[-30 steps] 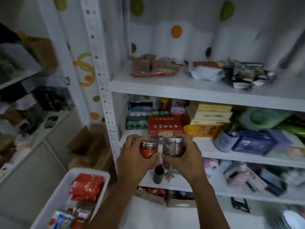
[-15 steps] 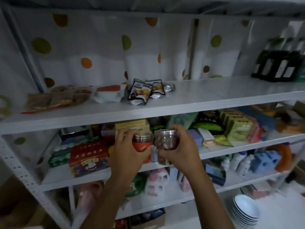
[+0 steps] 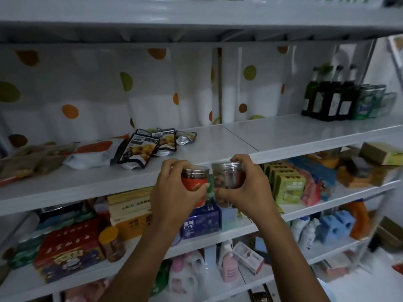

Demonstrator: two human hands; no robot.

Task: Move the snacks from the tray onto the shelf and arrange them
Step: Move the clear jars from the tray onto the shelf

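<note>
Snack packets (image 3: 144, 149) left — bottles (image 3: 327, 94) right

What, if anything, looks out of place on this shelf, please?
The snack pouches lie flat, overlapping at skewed angles on the shelf, unlike the bottles standing in a row at right. The red jar in the left hand and clear jar in the right hand look upright and intact.

A: Any legible text?
B: One. Purple box (image 3: 200, 223): white characters, reads roughly 蓝莓干, soft focus.
A: Orange box (image 3: 133, 223) beside it?
B: Dark characters, too blurred. Same for red box (image 3: 67, 249), green cartons (image 3: 287, 186), black snack pouches (image 3: 139, 149).
A: Bottles (image 3: 327, 99)?
B: White labels, unreadable. Red-label jar (image 3: 194, 184) shows a white mark only; clear jar (image 3: 226, 177), nothing legible.
</note>
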